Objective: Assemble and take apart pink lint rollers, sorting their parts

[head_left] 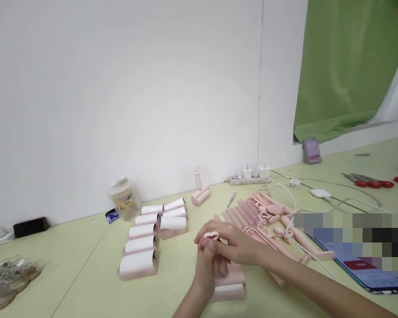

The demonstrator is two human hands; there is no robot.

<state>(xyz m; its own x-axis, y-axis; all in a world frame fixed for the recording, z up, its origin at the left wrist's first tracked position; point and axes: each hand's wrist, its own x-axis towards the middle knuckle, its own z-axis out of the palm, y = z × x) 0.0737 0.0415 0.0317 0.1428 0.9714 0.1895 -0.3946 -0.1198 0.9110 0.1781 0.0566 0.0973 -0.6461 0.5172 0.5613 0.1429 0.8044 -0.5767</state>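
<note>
My left hand (204,269) and my right hand (234,242) are closed together around a pink lint roller (230,276). The loop end (212,235) of its handle shows between my fingers; the rest of the handle is hidden. Its head, with a white roll, shows on the table below my hands. To the left, several pink lint roller heads (139,263) with white rolls lie in two rows. An upright lint roller with handle (200,192) stands near the wall. Just beyond my right hand are several pink tubes (240,215) and a pile of pink handle parts (272,210).
A power strip (250,180) with white plugs sits by the wall, cables running right. A phone (374,274) lies at right, red-handled tools (373,183) behind it. At left are a bagged cup (122,198), a black box-like object (31,226) and clear round pieces (8,282).
</note>
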